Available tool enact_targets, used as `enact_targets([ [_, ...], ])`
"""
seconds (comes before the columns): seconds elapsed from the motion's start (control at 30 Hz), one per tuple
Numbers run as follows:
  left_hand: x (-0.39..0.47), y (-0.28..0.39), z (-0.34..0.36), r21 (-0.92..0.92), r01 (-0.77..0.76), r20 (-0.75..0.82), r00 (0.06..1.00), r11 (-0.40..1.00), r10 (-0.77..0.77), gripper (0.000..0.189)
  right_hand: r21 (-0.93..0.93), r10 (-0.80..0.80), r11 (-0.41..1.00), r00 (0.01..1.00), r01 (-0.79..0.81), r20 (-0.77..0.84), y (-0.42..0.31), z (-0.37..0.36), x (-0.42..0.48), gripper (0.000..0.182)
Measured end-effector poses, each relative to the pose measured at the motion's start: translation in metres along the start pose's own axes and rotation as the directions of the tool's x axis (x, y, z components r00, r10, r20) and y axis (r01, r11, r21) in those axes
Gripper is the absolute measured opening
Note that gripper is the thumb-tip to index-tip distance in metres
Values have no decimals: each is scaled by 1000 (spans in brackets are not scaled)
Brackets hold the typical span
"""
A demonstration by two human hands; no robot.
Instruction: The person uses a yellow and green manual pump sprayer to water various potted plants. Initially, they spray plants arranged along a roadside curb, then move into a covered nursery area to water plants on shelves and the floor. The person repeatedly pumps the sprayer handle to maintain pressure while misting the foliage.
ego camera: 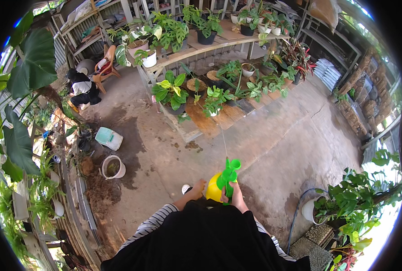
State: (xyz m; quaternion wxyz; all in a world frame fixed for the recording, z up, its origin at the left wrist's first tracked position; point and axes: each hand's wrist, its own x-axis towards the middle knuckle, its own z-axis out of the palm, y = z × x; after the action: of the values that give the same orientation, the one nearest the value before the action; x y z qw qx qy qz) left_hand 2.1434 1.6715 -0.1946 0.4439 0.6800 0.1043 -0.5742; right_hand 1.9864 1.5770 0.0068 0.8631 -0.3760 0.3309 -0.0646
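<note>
My right hand [237, 197] is wrapped around the green handle of a pressure pump sprayer [214, 187] with a yellow tank. A thin jet of liquid leaves its nozzle [227, 162] and reaches toward the wooden platform ahead. Just left of the tank is my left hand [197, 189], its fingers curled; whether it touches the tank does not show. In line with the jet stands a small leafy plant [216, 98] in a white pot at the platform's [201, 118] front edge. Other potted plants, one a broad-leaved plant [171, 88], crowd around it.
A raised wooden shelf [194, 51] carries more potted plants. On the left are a white bucket [113, 167], a pale green and white container [109, 138] and a crouching person [82, 86]. A blue hose [296, 211] and a white planter [310, 210] lie right.
</note>
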Motion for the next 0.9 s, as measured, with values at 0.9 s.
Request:
enact_targets([
  [0.9,-215,140,115,707,-707,373,387,11,843,35,94,-11,995,979,31,-205,12,7,-15,45],
])
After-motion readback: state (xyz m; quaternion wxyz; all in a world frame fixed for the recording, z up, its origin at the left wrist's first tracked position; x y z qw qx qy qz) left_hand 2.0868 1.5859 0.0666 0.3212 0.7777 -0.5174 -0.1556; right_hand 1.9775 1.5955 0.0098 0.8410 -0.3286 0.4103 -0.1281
